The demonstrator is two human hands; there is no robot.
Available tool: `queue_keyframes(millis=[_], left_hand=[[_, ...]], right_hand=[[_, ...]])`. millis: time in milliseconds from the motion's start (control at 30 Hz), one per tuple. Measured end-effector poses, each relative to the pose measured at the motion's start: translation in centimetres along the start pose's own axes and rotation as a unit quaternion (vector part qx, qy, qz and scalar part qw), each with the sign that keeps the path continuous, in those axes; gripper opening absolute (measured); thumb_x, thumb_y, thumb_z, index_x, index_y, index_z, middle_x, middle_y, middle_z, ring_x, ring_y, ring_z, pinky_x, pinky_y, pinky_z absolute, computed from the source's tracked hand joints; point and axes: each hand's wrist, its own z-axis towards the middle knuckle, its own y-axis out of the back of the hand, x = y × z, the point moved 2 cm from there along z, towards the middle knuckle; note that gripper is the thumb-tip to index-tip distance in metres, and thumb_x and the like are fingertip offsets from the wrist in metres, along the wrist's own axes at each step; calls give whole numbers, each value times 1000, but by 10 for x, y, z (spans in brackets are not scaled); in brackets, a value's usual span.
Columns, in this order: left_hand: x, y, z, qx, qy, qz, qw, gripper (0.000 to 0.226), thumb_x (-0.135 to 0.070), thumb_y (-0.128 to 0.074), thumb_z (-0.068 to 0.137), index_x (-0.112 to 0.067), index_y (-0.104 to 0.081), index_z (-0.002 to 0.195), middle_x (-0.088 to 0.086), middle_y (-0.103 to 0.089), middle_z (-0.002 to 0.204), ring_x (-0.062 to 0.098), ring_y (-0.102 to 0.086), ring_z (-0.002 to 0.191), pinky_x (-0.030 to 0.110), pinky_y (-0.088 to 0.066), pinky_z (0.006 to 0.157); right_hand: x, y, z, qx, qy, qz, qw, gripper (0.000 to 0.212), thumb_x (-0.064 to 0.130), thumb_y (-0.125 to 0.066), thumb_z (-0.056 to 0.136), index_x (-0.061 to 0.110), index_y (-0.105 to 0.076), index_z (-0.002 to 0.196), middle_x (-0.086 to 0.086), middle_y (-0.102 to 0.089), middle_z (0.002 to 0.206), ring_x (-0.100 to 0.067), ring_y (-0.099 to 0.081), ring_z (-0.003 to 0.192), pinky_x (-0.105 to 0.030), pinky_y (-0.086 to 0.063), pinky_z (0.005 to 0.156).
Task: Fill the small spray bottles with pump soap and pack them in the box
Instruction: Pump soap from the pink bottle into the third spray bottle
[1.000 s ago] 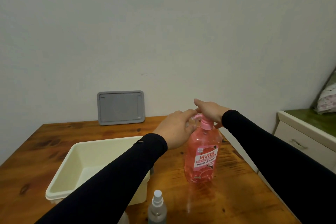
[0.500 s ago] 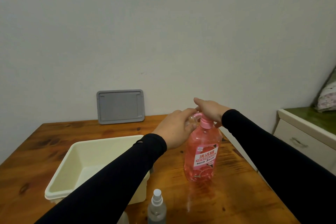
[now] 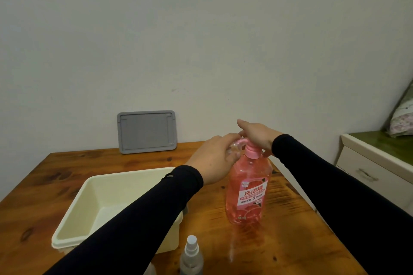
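Note:
A pink pump soap bottle (image 3: 248, 187) stands upright on the wooden table (image 3: 279, 241). My right hand (image 3: 257, 135) lies flat on top of its pump head, fingers spread. My left hand (image 3: 215, 158) is curled around a small clear bottle (image 3: 233, 148) held right under the pump spout; most of that bottle is hidden by my fingers. Another small spray bottle (image 3: 191, 257) with a white nozzle stands at the near edge. The cream box (image 3: 73, 216) sits open to the left, partly behind my left sleeve.
A grey lid (image 3: 146, 131) leans against the wall at the back of the table. A white cabinet (image 3: 375, 169) with a green top stands to the right, off the table.
Both hands have stayed at the pump bottle's top. Nothing else has visibly moved.

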Motion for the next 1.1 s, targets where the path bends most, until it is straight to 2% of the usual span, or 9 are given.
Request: queue_keyframes(millis=[133,300,367,533,633,733,833,933,1100], left_hand=[[-3,2,1,3,-1,3,1000,45,-38,-50,95,-34,-39,137,0,-59,116,12,-54,98,22,-38,76],[-8,13,8,-3,-3,2,1000,45,-37,-50,95,-32,-39,138,1,-59,115,14,-54,100,24,-39,78],[-7,12,6,-3,0,-2,1000,46,-37,-50,95,-33,-38,138,2,-58,118,15,-54,102,23,-38,78],[1,0,0,4,-1,1,1000,45,-40,-49,95,-36,-37,138,0,-58,120,14,-54,104,21,-37,76],[1,0,1,10,0,5,1000,44,-40,-49,95,-36,-38,137,-2,-59,116,11,-54,99,19,-37,72],[-3,6,3,5,-1,-6,1000,45,-39,-50,94,-36,-38,137,-1,-59,117,11,-54,100,22,-39,77],[-6,11,8,-2,-1,-12,1000,45,-38,-51,94,-36,-38,137,-2,-59,114,12,-54,100,22,-38,75],[-4,9,6,-4,3,-14,1000,45,-38,-50,94,-35,-38,138,-1,-59,118,13,-55,103,21,-38,76],[2,-2,0,-1,2,-8,1000,46,-41,-49,94,-37,-37,138,-2,-59,120,10,-54,100,10,-33,67]], right_hand=[[1,2,-1,3,-4,-3,1000,65,59,-21,94,14,-52,129,-12,-54,131,-26,-51,100,-41,-38,81],[14,13,-1,-3,2,3,1000,65,63,-22,92,18,-53,127,-13,-55,128,-31,-49,114,-52,-37,99],[12,11,-1,-5,1,4,1000,65,62,-21,92,18,-53,127,-12,-55,128,-30,-50,111,-50,-39,97],[-1,0,2,1,-1,0,1000,63,58,-22,94,15,-55,125,-13,-55,129,-26,-51,96,-42,-38,80],[-2,0,1,6,-17,-9,1000,63,60,-22,93,17,-57,122,-13,-59,123,-29,-55,98,-43,-42,81],[6,6,-1,10,-8,-2,1000,66,63,-22,92,17,-53,128,-12,-56,128,-30,-53,107,-47,-41,90],[13,14,-1,4,-3,-4,1000,68,65,-21,90,19,-52,129,-12,-56,128,-30,-52,113,-51,-38,97],[9,11,0,-2,-3,-4,1000,68,66,-22,90,19,-52,128,-11,-54,130,-28,-51,110,-49,-40,93],[-3,-1,3,12,-6,-2,1000,70,64,-21,92,14,-53,129,-13,-56,129,-25,-53,97,-40,-38,79]])
